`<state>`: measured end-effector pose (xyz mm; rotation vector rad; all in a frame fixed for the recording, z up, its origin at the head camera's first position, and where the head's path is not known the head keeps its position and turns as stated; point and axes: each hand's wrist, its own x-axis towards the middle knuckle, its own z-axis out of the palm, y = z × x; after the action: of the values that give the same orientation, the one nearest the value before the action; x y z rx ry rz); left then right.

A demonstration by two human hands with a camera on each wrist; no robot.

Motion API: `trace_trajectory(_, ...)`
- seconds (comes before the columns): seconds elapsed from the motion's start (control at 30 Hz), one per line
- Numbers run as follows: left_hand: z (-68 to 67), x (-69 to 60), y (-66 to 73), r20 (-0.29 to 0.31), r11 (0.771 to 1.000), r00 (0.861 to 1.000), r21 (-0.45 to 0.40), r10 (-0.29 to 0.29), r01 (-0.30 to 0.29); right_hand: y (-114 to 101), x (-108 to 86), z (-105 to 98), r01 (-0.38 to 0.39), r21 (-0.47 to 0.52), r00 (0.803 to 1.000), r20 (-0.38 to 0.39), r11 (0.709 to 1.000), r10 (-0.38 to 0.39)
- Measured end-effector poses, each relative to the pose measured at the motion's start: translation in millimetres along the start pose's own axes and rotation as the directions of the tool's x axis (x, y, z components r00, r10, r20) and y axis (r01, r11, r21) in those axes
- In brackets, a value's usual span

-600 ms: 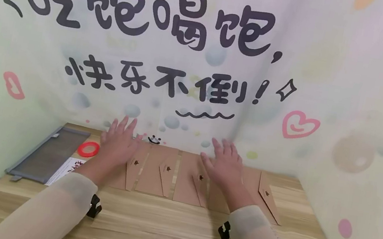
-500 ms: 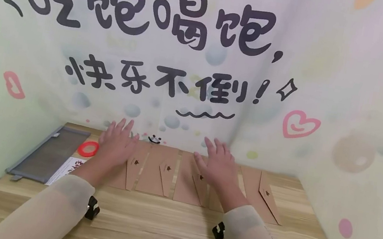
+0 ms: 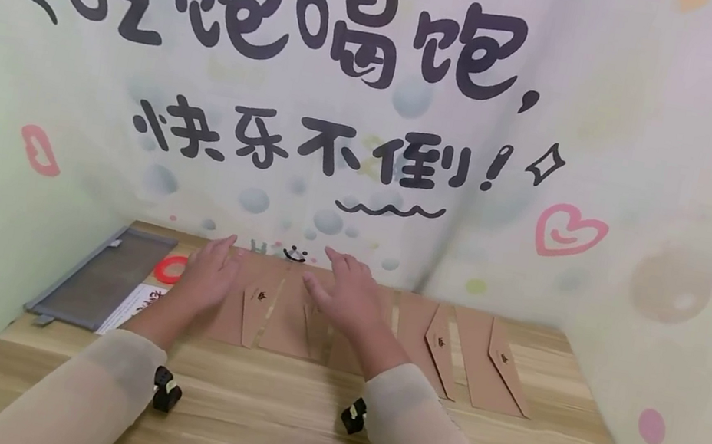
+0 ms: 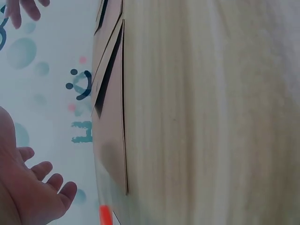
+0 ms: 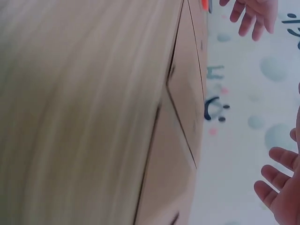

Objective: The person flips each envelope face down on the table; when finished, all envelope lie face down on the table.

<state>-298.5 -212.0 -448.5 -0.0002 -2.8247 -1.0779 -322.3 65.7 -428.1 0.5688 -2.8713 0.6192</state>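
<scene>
Several brown kraft envelopes (image 3: pixel 470 357) lie in a row along the back of the wooden table, each with a pointed flap and a small dark emblem. My left hand (image 3: pixel 207 280) hovers over the leftmost envelope (image 3: pixel 226 326), covering part of it. Over the middle envelopes is my right hand (image 3: pixel 350 303), hiding some of their flaps. In the left wrist view, the left hand (image 4: pixel 33 185) has loose fingers and holds nothing, and an envelope (image 4: pixel 112 140) lies apart from it. The right hand (image 5: pixel 283 187) also has spread, relaxed fingers with nothing in them in the right wrist view.
A grey mesh zip pouch (image 3: pixel 103 275) lies at the table's left, with a white printed paper (image 3: pixel 131 307) beside it. A red ring (image 3: pixel 168 268) is partly behind the left hand. A printed cloth wall (image 3: pixel 304 198) rises directly behind the envelopes.
My right hand has moved left, from the right-hand envelopes to the middle ones, closer to my left hand. The left hand has barely shifted. The head view has turned slightly. The envelopes look unmoved.
</scene>
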Motion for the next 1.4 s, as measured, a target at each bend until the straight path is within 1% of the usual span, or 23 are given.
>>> trace_trajectory(0.07,-2.0,-1.3,-2.9,0.012,1.0,1.0,-0.01,-0.014,0.014,-7,3.9,6,0.004,0.029,1.0,0.026,1.0,-0.005)
trace_trajectory(0.13,-4.6,-3.4,-5.1,0.036,0.999,0.999,-0.028,-0.033,0.034,-12,7.4,11,0.009,0.063,0.999,0.049,0.998,-0.012)
trace_trajectory(0.3,-11.5,-7.7,-8.1,0.093,0.99,0.992,-0.111,-0.08,0.09,-23,15.7,22,-0.001,0.152,0.996,0.086,0.988,-0.013)
trace_trajectory(0.47,-16.3,-7.3,-10.6,0.129,0.984,0.989,-0.153,-0.073,0.093,-31,24.7,31,-0.041,0.234,0.993,0.114,0.971,0.015)
trace_trajectory(0.57,-17.4,-6.5,-12.4,0.162,0.978,0.983,-0.174,-0.09,0.118,-37,29.7,33,-0.078,0.307,0.989,0.142,0.949,0.035)
trace_trajectory(0.7,-18.4,-7.5,-13.2,0.213,0.964,0.968,-0.201,-0.131,0.174,-44,35.0,36,-0.121,0.37,0.983,0.173,0.921,0.059)
trace_trajectory(0.77,-18.7,-8.5,-12.9,0.228,0.961,0.964,-0.204,-0.137,0.185,-47,36.5,39,-0.129,0.381,0.982,0.178,0.916,0.065)
trace_trajectory(0.83,-18.3,-9.6,-13.0,0.239,0.96,0.961,-0.207,-0.137,0.189,-49,36.5,43,-0.142,0.405,0.98,0.184,0.903,0.071)
trace_trajectory(1.0,-16.0,-10.2,-15.7,0.25,0.96,0.959,-0.209,-0.134,0.188,-55,34.2,56,-0.174,0.486,0.977,0.192,0.857,0.089)
trace_trajectory(1.07,-15.4,-10.3,-16.6,0.249,0.96,0.96,-0.211,-0.13,0.185,-56,33.4,60,-0.186,0.496,0.976,0.196,0.848,0.099)
trace_trajectory(1.17,-14.2,-10.2,-17.6,0.248,0.96,0.96,-0.212,-0.128,0.183,-58,32.3,64,-0.207,0.496,0.972,0.206,0.843,0.118)
trace_trajectory(1.27,-12.9,-10.4,-18.7,0.25,0.962,0.959,-0.202,-0.133,0.186,-58,30.6,66,-0.23,0.476,0.967,0.212,0.849,0.143)
trace_trajectory(1.4,-11.4,-10.8,-19.5,0.254,0.96,0.955,-0.19,-0.155,0.206,-59,30.4,67,-0.258,0.447,0.959,0.223,0.856,0.173)
